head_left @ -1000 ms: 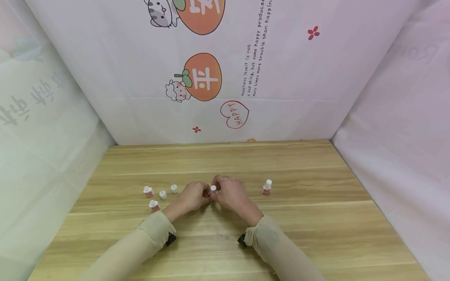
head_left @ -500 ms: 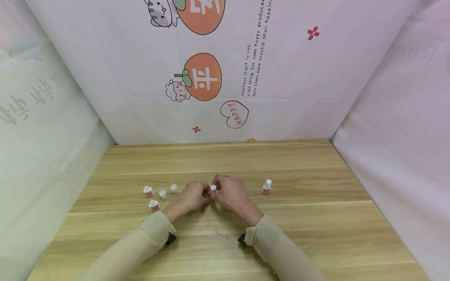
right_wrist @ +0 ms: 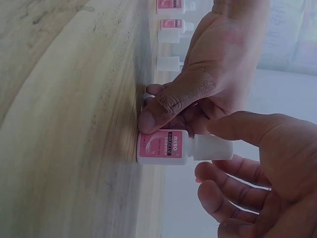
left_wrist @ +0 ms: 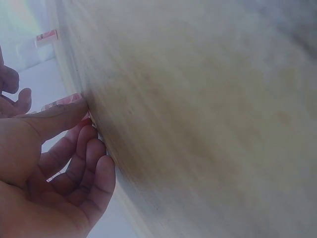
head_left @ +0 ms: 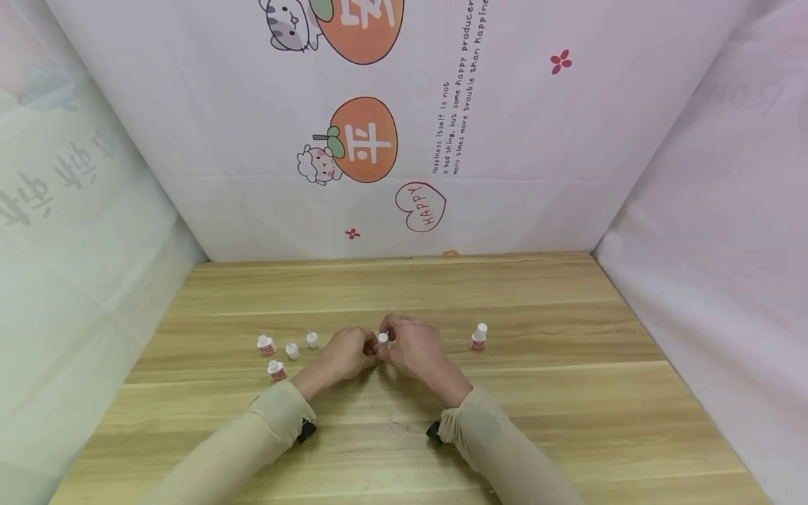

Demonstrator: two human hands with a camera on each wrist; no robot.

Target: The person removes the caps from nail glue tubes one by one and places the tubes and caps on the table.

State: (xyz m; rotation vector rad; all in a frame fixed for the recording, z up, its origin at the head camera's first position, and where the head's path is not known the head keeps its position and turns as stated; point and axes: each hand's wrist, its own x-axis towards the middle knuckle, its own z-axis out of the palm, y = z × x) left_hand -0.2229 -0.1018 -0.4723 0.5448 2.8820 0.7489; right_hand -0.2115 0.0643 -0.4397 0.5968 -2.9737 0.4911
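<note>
Left hand (head_left: 344,353): unmoved since the earlier frame; my fingers pinch the glue bottle (right_wrist: 161,147) low on its body.
Right hand (head_left: 413,347): likewise unmoved; my fingers pinch the white cap (right_wrist: 214,147).
Bottle position: upright at mid-tabletop (head_left: 391,463), between my hands, well left of a capped bottle (head_left: 479,338).
Bottle body: I judge it light, stiff and smooth, liable to turn; best held low.
Cap grip: best taken by its sides.

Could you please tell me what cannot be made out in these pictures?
Head view: the body of the held bottle, mostly hidden by the left hand and right hand.
Left wrist view: the print on the far bottle, too small and blurred.
Right wrist view: part of the topmost bottle, cut off by the upper edge.
</note>
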